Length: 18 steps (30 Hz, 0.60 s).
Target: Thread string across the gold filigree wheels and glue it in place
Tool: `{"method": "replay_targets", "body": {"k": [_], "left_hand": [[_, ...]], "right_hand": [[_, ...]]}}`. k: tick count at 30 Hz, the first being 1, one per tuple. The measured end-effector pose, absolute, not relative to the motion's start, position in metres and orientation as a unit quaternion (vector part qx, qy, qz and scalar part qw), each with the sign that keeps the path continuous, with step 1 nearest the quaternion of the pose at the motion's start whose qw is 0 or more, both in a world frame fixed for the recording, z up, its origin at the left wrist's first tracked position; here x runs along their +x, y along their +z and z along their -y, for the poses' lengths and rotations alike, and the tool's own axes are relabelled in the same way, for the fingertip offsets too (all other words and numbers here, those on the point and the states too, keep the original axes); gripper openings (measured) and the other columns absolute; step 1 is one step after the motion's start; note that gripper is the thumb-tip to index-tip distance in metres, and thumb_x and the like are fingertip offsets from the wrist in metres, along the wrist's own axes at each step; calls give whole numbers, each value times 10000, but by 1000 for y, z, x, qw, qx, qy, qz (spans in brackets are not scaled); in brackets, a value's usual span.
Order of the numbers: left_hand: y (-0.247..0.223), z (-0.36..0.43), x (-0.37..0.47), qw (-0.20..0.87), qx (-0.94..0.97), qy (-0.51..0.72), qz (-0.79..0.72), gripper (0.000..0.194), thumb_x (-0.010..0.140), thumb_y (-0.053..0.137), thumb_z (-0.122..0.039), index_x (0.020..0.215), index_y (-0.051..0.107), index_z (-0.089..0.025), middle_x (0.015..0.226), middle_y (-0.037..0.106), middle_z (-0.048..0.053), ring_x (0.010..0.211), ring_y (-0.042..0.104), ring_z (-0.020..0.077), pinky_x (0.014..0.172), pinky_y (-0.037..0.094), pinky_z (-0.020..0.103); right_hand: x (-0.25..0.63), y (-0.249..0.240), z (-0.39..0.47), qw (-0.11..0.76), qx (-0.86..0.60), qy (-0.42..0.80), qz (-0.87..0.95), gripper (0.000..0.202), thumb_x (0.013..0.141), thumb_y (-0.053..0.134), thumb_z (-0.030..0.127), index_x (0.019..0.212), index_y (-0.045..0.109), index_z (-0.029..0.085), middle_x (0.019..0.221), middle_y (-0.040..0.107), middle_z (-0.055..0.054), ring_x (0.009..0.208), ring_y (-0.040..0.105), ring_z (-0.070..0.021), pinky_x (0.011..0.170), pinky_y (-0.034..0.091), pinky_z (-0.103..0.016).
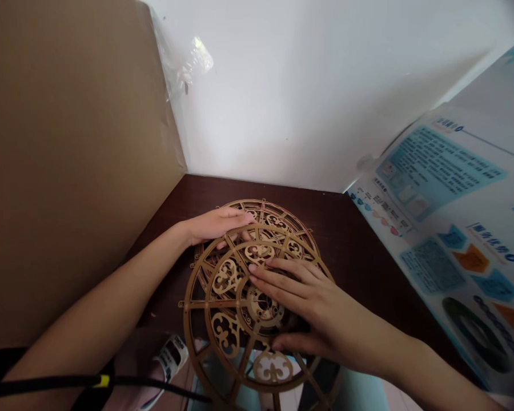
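Note:
A large openwork wooden wheel with spokes, cut-out scroll ornaments and a round hub tilts toward me, its lower part reaching past the table's near edge. Behind it, a second similar wheel shows in part over the table. My left hand is closed at the front wheel's upper left rim, with some fingers hidden behind the wood. Across the hub and spokes lies my right hand, its fingers stretched out and its thumb spread lower down. Thin reddish wires seem to run along the wheels.
The dark brown table meets a white wall at the back. A cardboard panel stands on the left and a printed poster board on the right. A black cable with a yellow band crosses the lower left.

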<state>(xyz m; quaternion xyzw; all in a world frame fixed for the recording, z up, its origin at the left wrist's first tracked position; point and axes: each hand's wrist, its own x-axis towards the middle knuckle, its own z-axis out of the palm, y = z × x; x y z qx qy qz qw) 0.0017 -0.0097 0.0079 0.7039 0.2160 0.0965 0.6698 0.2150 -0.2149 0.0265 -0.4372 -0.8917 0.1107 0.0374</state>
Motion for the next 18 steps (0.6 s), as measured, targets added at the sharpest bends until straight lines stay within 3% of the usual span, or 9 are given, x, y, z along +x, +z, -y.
{"method": "replay_targets", "body": {"k": [8,18], "left_hand": [[12,8,-1,653,726,75,-202,297,1018,690,-397,1200,772,-177,992,753,61,479,451,27,410,350,176],[11,8,1,637,736,75,-215,309,1060,629,-442,1084,715,-146,983,742,56,438,383,2,370,276,148]], "right_hand": [[218,19,214,65,-453,98,884,835,992,657,689,1681,420,281,1724,433,-48,1584,413,-320,1250,414,-567],[210,9,223,104,-456,23,884,824,1019,645,646,1675,401,211,1683,497,-69,1519,509,-315,1193,498,-559]]}}
